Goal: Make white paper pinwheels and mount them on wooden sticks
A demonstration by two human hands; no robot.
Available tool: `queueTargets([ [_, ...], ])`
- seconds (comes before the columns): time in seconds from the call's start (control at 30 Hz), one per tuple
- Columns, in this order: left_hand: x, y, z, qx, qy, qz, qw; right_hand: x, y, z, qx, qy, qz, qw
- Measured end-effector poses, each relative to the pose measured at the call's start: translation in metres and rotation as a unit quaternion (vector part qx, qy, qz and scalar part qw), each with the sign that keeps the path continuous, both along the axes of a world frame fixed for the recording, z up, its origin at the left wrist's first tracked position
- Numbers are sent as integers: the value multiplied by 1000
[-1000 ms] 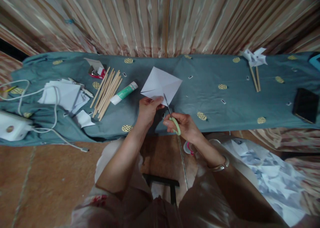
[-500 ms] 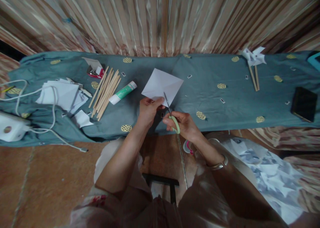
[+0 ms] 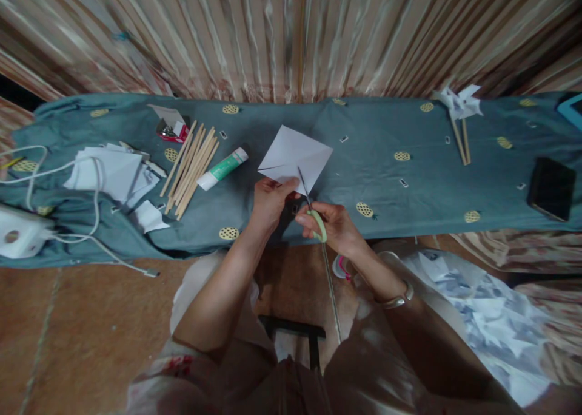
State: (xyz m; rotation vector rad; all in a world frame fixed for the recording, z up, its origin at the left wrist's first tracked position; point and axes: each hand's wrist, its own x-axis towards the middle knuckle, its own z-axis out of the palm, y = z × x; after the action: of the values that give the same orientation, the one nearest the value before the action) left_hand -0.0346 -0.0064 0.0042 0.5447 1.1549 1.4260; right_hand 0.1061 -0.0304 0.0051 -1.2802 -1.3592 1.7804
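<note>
A square sheet of white paper, turned like a diamond, is pinched at its near corner by my left hand, thumb on top. A cut slit shows near its left corner. In my right hand is a pair of scissors with pale green handles, fingers closed round them. The dark blade lies over the paper's lower right part, pointing away from me. Left of the paper lie a green and white glue stick and a bundle of several wooden sticks.
A red box, stacked white papers and a white power strip with cables are on the left of the cloth-covered table. Paper pinwheels on sticks and a black phone-like object lie right. A bag of folded paper stands below.
The slit near the paper's left corner gapes a little more. Both hands and the scissors stay almost in place; the whole view has shifted very slightly.
</note>
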Motion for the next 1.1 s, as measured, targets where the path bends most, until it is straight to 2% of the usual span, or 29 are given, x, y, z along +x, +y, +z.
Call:
queueTargets([
  [0.87, 1, 0, 1, -1, 5, 2, 1000, -2, 0, 0, 2, 3, -4, 1000],
  [1.1, -4, 2, 1, 4, 2, 13, 1000, 1, -1, 5, 6, -19, 26, 999],
])
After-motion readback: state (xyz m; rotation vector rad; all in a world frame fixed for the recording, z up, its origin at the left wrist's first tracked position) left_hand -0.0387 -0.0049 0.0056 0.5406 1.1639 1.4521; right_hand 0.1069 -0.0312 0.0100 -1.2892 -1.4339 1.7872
